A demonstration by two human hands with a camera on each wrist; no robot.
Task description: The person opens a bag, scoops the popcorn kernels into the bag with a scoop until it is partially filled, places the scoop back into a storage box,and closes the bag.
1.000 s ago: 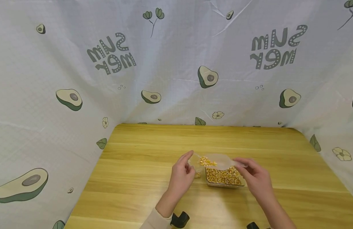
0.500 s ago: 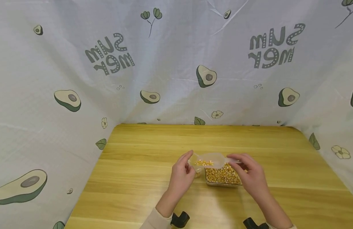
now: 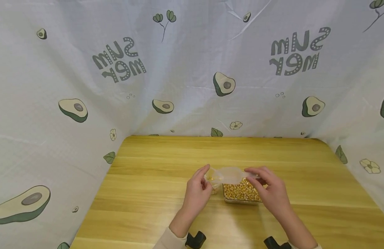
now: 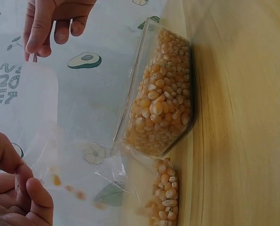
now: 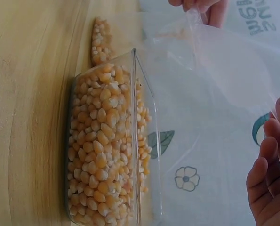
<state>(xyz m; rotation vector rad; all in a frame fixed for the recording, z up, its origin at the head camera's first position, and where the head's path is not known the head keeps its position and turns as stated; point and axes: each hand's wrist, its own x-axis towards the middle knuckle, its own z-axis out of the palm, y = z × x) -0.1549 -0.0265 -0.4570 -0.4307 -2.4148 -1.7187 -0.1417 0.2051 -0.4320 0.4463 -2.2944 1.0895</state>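
My left hand [image 3: 196, 190] pinches the open edge of a clear plastic bag [image 4: 107, 162], which hangs down to the table. Corn kernels [image 4: 167, 193] lie in its bottom. In my right hand [image 3: 273, 188] is the handle of a translucent plastic scoop [image 3: 231, 175], gripped between thumb and fingers. The scoop lies over the bag's mouth with its front end tipped in. Several falling kernels [image 4: 76, 192] blur inside the bag in the left wrist view. Beside the bag, below the scoop and right hand, stands a clear rectangular container [image 5: 135, 99] full of corn kernels.
The wooden table [image 3: 154, 193] carries the bag and container near its middle. A white curtain [image 3: 192, 62] printed with avocados surrounds the back and sides. Black wrist mounts [image 3: 195, 239] sit at both wrists.
My right hand has moved left with the scoop, from above the container to the bag's mouth. The kernels in the scoop have slid out into the bag. The left hand has stayed put.
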